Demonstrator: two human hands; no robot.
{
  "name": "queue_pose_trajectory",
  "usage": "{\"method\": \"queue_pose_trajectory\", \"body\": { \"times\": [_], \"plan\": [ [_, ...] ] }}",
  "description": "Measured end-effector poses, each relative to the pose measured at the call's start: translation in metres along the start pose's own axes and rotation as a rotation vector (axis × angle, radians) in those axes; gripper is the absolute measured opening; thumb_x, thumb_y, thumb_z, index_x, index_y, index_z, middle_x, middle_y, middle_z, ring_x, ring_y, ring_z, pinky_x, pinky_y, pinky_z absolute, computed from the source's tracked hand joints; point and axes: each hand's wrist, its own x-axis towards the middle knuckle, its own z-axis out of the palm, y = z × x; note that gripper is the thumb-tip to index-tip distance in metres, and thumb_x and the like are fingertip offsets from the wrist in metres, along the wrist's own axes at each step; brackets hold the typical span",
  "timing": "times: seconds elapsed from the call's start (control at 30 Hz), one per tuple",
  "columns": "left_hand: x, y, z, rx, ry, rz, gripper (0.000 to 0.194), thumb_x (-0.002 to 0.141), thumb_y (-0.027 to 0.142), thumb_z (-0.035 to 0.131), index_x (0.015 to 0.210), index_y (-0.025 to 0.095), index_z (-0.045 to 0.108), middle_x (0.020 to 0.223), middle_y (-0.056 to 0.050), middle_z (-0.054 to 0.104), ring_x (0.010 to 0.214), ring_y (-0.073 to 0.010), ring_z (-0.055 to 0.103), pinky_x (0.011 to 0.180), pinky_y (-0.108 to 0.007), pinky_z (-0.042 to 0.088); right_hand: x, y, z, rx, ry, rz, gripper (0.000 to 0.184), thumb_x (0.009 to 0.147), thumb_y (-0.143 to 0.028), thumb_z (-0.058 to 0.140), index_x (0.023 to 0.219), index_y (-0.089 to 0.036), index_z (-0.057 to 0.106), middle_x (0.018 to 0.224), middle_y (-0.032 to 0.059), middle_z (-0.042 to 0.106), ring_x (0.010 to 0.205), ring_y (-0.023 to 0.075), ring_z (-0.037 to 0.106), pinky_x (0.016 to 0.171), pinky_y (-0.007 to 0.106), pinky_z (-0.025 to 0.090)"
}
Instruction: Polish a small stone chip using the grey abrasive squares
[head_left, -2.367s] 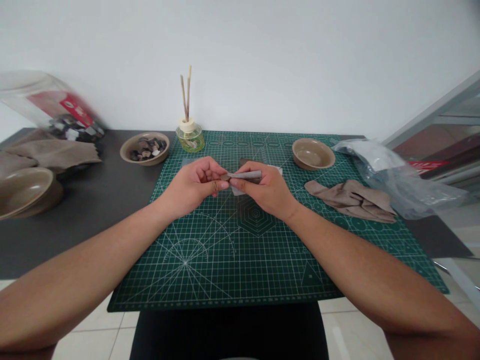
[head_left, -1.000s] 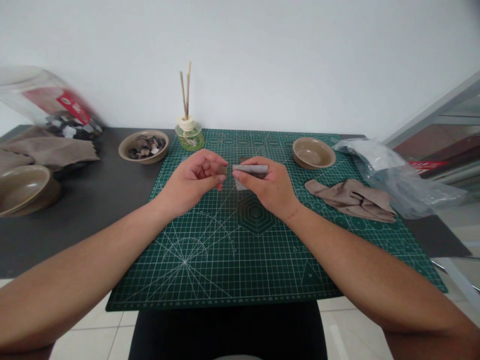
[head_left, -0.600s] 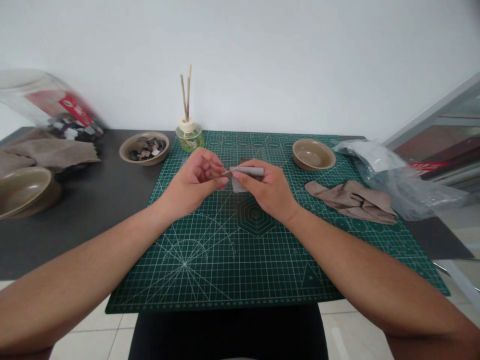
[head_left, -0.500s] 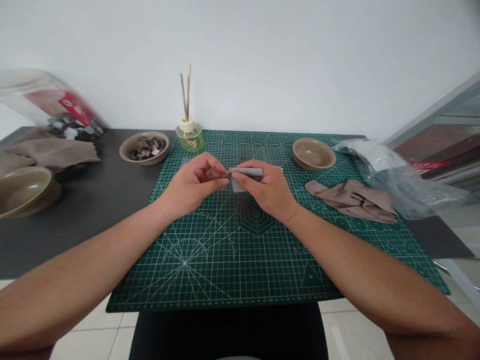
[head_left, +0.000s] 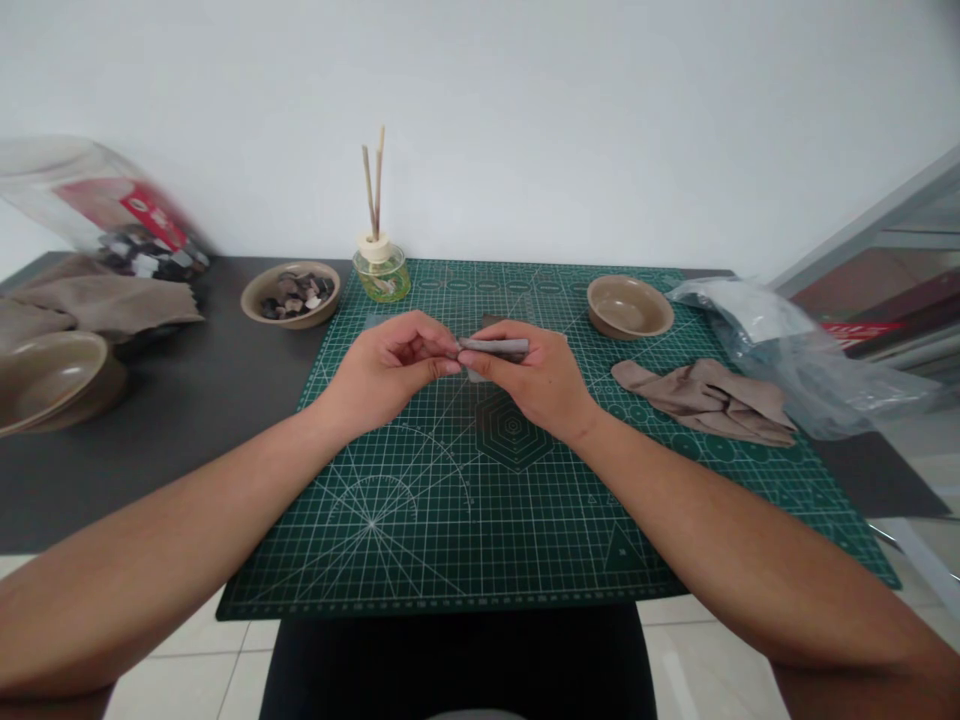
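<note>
Over the green cutting mat (head_left: 420,560), both my hands meet at the fingertips. My right hand (head_left: 529,375) is closed around a folded grey sheet (head_left: 504,346), whose material I cannot make out; a paler flap of it shows below the thumb. My left hand (head_left: 397,365) pinches thumb against fingers at the left end of the sheet. A tiny brownish piece seems to sit between the fingertips, mostly hidden. Flat on the mat behind my right hand is a dark piece (head_left: 495,319), partly covered.
A bowl of dark and pale chips (head_left: 255,312) stands left of a reed diffuser (head_left: 381,272). Another bowl (head_left: 630,310) is at the back right, near a crumpled brown cloth (head_left: 705,400) and a plastic bag (head_left: 795,360). Far left are a bowl (head_left: 90,390), cloth (head_left: 127,305) and jar (head_left: 67,195).
The grey sheet has tilted slightly in my right hand, and less of its lower flap shows. Both hands stay together in nearly the same place.
</note>
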Motion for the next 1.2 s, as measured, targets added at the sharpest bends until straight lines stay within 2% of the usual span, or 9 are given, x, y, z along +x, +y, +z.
{"method": "queue_pose_trajectory", "body": {
  "times": [0.27,0.57,0.77,1.03,1.2],
  "plan": [
    [0.0001,-0.0008,-0.0002,-0.049,0.003,-0.064,0.03,0.071,0.021,0.088,0.093,0.019,0.068,0.079,0.001,0.072,0.075,-0.0154,0.071,0.076,-0.032,0.061,-0.0016,-0.0019,-0.0013,-0.045,0.014,0.01,0.03,0.084,-0.052,0.084,0.089,-0.023,0.083,0.087,0.0025,0.082,0.08,0.0195,0.074,0.072,0.033,0.055],
    [0.0001,0.0024,0.0003,-0.093,-0.006,-0.124,0.035,0.069,0.023,0.091,0.098,0.017,0.074,0.087,-0.003,0.078,0.084,-0.0192,0.075,0.085,-0.037,0.064,-0.004,-0.005,-0.0018,-0.06,0.034,0.001,0.025,0.085,-0.048,0.083,0.086,-0.023,0.082,0.082,0.0022,0.08,0.075,0.0186,0.071,0.067,0.031,0.053],
    [0.0001,0.0025,0.0012,-0.153,0.001,-0.211,0.031,0.066,0.025,0.093,0.091,0.016,0.079,0.087,-0.005,0.081,0.082,-0.0183,0.076,0.086,-0.036,0.063,-0.004,-0.0048,-0.0027,-0.094,0.039,-0.072,0.013,0.088,-0.038,0.08,0.089,-0.025,0.082,0.092,0.0012,0.081,0.081,0.0185,0.071,0.077,0.033,0.055],
    [-0.0006,0.0008,0.0005,-0.126,0.04,-0.184,0.029,0.067,0.025,0.092,0.091,0.017,0.08,0.085,-0.004,0.079,0.079,-0.0166,0.074,0.08,-0.033,0.063,-0.0038,-0.0037,-0.0026,-0.211,0.022,-0.122,0.023,0.093,-0.047,0.075,0.086,-0.025,0.078,0.086,0.0013,0.078,0.082,0.0196,0.07,0.081,0.034,0.053],
    [-0.0005,0.0021,-0.0012,-0.101,0.035,-0.17,0.029,0.067,0.023,0.092,0.093,0.017,0.08,0.084,-0.003,0.078,0.079,-0.0155,0.073,0.079,-0.03,0.061,-0.004,-0.001,-0.0021,-0.241,0.027,-0.188,0.018,0.095,-0.041,0.074,0.088,-0.024,0.078,0.088,0.0008,0.079,0.082,0.0185,0.07,0.083,0.034,0.053]
  ]
}}
